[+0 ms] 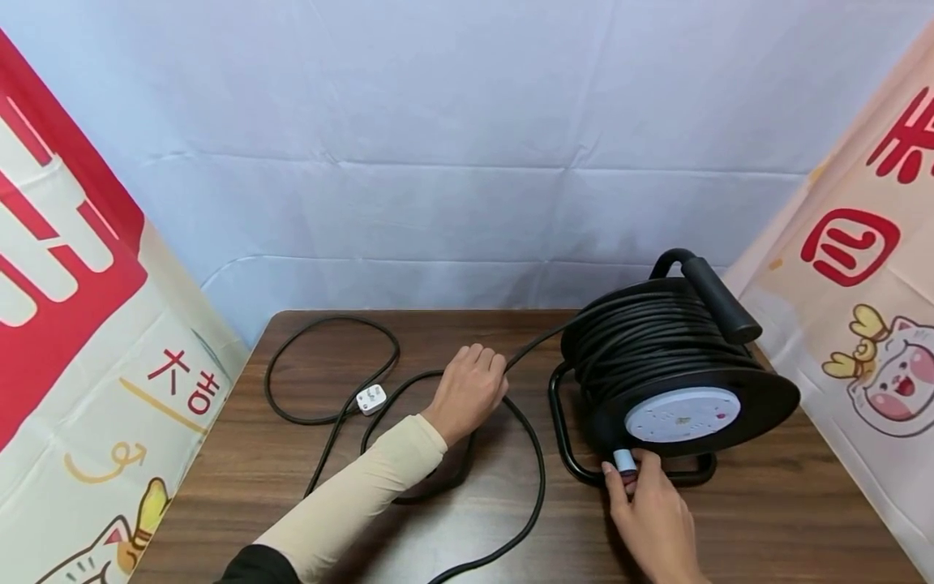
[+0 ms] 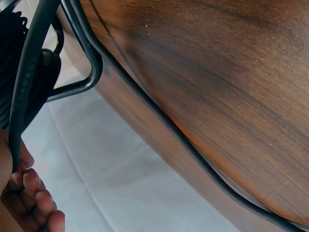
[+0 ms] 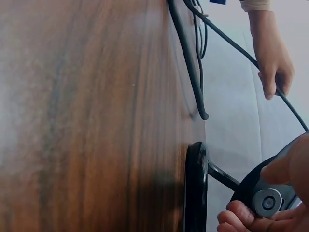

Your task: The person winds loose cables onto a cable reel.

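The left hand (image 1: 467, 391) is pinching the smooth black cable (image 2: 28, 72), its fingers curling over it. The right hand (image 1: 657, 519) is gripping the small cylindrical knob (image 1: 623, 460) between thumb and fingers, at the reel's lower rim. The drum-shaped reel (image 1: 657, 349) is standing on the right of the table (image 1: 584, 543), its bent, glossy tube frame (image 3: 196, 183) supporting ridged coils and a flat, pale disc (image 1: 682, 414). Loose loops (image 1: 542, 478) and a squarish white plug (image 1: 370, 399) are lying leftward on wood grain.
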`<state>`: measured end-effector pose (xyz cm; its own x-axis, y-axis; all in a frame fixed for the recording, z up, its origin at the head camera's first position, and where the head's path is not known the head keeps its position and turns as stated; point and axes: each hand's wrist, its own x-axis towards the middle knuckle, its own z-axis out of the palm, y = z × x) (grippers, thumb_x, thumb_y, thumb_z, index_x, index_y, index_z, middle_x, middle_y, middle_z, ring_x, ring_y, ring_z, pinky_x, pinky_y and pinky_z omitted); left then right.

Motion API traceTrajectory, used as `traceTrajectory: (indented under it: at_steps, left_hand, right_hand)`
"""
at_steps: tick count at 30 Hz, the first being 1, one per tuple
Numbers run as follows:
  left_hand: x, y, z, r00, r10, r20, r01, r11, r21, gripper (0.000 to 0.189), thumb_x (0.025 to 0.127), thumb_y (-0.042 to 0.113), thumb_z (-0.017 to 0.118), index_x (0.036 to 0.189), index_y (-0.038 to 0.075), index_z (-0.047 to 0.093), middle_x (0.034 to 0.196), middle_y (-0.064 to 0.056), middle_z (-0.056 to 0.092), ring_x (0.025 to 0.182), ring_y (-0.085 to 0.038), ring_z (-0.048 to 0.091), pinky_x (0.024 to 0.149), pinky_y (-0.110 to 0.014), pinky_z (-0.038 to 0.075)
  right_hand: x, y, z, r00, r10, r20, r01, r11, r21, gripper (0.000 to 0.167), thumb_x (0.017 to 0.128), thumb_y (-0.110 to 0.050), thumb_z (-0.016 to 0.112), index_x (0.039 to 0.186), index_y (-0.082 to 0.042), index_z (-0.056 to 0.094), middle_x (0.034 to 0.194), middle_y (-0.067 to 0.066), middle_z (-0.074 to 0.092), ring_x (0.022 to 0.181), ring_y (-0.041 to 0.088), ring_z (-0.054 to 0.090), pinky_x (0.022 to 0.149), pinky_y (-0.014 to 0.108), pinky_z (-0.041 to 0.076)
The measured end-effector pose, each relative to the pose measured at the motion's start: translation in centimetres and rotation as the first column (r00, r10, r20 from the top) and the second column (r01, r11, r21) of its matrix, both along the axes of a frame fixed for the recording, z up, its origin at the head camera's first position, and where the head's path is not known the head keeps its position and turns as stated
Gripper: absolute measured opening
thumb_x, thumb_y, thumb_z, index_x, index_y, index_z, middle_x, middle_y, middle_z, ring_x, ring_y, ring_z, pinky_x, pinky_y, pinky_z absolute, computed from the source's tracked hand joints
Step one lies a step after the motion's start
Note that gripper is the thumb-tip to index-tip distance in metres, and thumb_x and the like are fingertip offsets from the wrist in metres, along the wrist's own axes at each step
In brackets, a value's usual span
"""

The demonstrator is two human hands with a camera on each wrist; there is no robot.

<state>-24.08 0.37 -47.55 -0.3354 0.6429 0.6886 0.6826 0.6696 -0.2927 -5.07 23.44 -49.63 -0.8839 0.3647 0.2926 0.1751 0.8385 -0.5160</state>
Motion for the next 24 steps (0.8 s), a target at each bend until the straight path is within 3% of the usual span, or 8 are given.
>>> traceTrajectory:
  at_steps: [4, 11, 17, 24]
  left_hand:
    - [0.0, 0.1, 0.1, 1.0, -0.006, -0.003, 0.006, 1.0, 0.004, 0.014, 0.093, 0.016, 0.062, 0.08, 0.011, 0.057, 0.069, -0.001, 0.05, 0.061, -0.015, 0.04, 0.057, -0.027, 0.032]
    - [0.0, 0.4, 0.5, 1.0, -0.01, -0.016, 0.01, 1.0, -0.004, 0.015, 0.092, 0.017, 0.063, 0.08, 0.012, 0.057, 0.069, 0.0, 0.05, 0.062, -0.015, 0.039, 0.058, -0.027, 0.031]
    - [0.3, 0.8, 1.0, 1.0, -0.019, -0.008, 0.019, 1.0, -0.008, 0.014, 0.094, 0.018, 0.061, 0.082, 0.012, 0.058, 0.07, 0.0, 0.051, 0.063, -0.015, 0.041, 0.059, -0.027, 0.032]
    - [0.3, 1.0, 1.1, 0.998, -0.044, -0.033, 0.045, 0.999, 0.012, 0.013, 0.093, 0.017, 0.062, 0.081, 0.012, 0.06, 0.07, 0.0, 0.053, 0.063, -0.015, 0.045, 0.058, -0.026, 0.032]
  right_hand:
    - [-0.4, -0.1, 0.2, 0.999, 0.0, -0.041, -0.001, 1.0, -0.008, 0.031, 0.095, -0.021, 0.068, 0.113, 0.001, 0.056, 0.073, 0.001, 0.059, 0.062, 0.023, 0.06, 0.055, 0.052, 0.046]
    - [-0.9, -0.5, 0.7, 0.996, 0.009, -0.083, -0.012, 0.999, -0.03, 0.019, 0.092, -0.015, 0.068, 0.103, -0.002, 0.058, 0.067, -0.004, 0.054, 0.061, 0.02, 0.058, 0.059, 0.054, 0.047]
    - [-0.9, -1.4, 1.1, 0.997, -0.002, -0.078, -0.005, 0.996, -0.087, 0.021, 0.092, -0.016, 0.069, 0.104, -0.002, 0.061, 0.073, -0.002, 0.064, 0.066, 0.017, 0.063, 0.065, 0.051, 0.05]
    - [-1.1, -2.3, 1.5, 0.987, -0.012, -0.159, -0.002, 0.996, -0.093, 0.021, 0.087, -0.012, 0.073, 0.103, -0.003, 0.061, 0.08, 0.003, 0.07, 0.067, 0.012, 0.064, 0.066, 0.045, 0.051]
